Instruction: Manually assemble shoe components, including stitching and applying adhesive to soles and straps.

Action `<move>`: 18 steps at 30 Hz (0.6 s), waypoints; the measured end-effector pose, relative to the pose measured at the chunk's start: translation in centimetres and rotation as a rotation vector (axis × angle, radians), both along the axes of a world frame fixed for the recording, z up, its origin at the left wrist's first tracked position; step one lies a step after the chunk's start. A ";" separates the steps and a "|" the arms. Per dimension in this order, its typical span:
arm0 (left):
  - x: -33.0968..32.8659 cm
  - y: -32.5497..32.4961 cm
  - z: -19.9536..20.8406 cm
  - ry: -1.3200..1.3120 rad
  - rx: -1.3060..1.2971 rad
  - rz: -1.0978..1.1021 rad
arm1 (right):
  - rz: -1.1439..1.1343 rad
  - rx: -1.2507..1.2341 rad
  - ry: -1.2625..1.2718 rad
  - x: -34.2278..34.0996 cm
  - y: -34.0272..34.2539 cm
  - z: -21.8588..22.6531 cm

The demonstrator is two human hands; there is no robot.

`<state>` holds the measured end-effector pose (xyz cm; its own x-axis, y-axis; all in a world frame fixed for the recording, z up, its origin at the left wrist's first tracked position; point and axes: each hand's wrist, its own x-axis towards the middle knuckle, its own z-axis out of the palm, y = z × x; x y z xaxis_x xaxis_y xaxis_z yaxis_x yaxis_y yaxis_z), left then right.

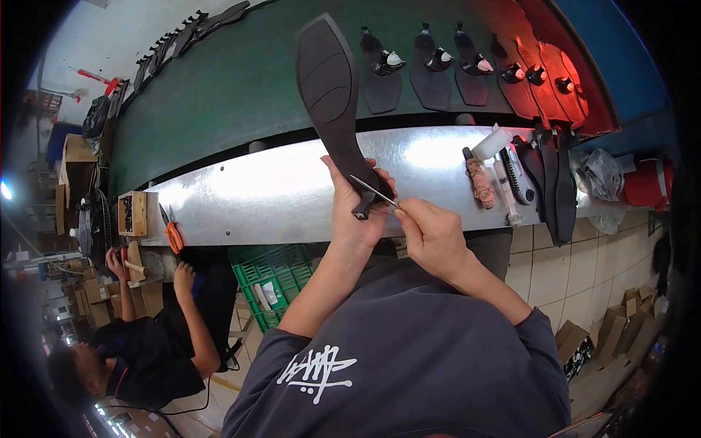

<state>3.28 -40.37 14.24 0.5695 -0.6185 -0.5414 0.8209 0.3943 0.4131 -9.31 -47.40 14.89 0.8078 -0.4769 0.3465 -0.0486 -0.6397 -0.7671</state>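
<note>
My left hand (355, 212) is wrapped around the narrow heel end of a black shoe sole (327, 77), whose broad front part points away from me. A small black heel (361, 213) sticks out at its near end. In my right hand (436, 237), a thin silver tool (374, 190) is pinched between thumb and fingers. The tool's long tip lies across the heel end of the sole, beside my left fingers. Its exact kind is too small to make out, and its rear end is hidden in my right hand.
A metal ledge (285, 179) borders a green belt (241, 80) carrying several soles (431, 77), some under red light. Orange-handled cutters (172, 232), a wooden box (133, 214), a utility knife (518, 177) and stacked soles (558, 190) lie along the ledge. A co-worker (139, 354) sits left, near a green crate (274, 281).
</note>
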 end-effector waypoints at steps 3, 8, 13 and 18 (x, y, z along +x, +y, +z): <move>-0.1 -0.3 0.2 -0.148 0.026 0.014 | 0.008 -0.010 0.052 0.0 0.1 -0.4; 0.9 0.3 -0.4 -0.112 -0.016 -0.174 | 0.029 0.049 0.062 -0.1 0.5 -0.6; 1.1 0.3 -1.9 -0.040 -0.014 -0.174 | 0.066 0.128 0.087 -0.2 0.8 -0.9; 1.3 0.5 -2.4 -0.041 0.055 -0.186 | 0.146 0.115 0.036 -0.5 1.2 -0.4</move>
